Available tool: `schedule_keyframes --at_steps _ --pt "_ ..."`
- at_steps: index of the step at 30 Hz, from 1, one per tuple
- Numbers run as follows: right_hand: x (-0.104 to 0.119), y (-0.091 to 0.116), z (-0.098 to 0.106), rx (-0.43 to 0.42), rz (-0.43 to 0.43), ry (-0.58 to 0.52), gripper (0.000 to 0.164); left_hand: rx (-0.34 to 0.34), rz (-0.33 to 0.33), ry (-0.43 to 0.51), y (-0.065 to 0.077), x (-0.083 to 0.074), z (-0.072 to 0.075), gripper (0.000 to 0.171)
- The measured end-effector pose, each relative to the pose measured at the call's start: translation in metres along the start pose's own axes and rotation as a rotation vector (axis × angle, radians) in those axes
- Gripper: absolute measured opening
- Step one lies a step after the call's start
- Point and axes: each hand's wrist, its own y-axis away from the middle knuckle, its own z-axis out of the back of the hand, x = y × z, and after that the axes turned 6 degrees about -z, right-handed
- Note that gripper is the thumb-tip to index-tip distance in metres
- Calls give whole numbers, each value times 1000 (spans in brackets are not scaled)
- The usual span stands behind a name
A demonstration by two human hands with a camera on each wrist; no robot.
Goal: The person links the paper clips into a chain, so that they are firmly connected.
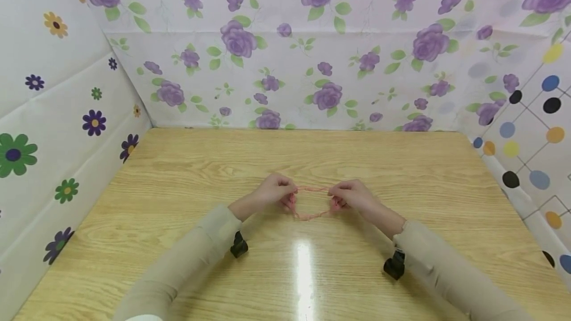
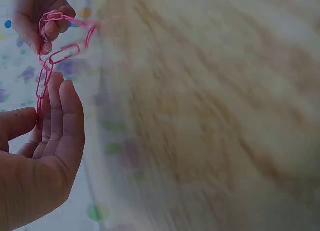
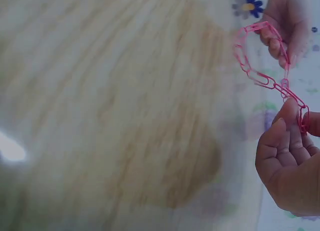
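A closed loop of linked pink paper clips [image 1: 308, 217] is stretched between both hands, over the middle of the table. My left hand [image 1: 277, 191] pinches its left side between thumb and fingers. On the opposite side, my right hand [image 1: 353, 195] pinches it the same way. Seen from the left wrist, the paper clip chain [image 2: 42, 86] runs up from the left hand [image 2: 55, 156] to the far right hand. In the right wrist view, single clips of the chain [image 3: 264, 80] show clearly as they curve between the two hands.
The wooden table [image 1: 214, 162] lies under the hands, with a bright light reflection near its front. Flowered cloth [image 1: 285, 73] stands along the back, with patterned sheets at left and right. Black wrist cameras [image 1: 239, 245] hang below both sleeves.
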Motion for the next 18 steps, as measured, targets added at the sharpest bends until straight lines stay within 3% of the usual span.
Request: schedule_keyframes --at_steps 7,11,18 --pt "-6 -19 -2 1 -90 107 23 -36 141 -82 -16 7 -3 24" --pt "-3 -23 -3 18 -86 173 21 -54 131 -145 -23 6 -2 22" --pt "0 -30 -4 -5 -86 293 24 -27 121 -277 -33 3 2 21"
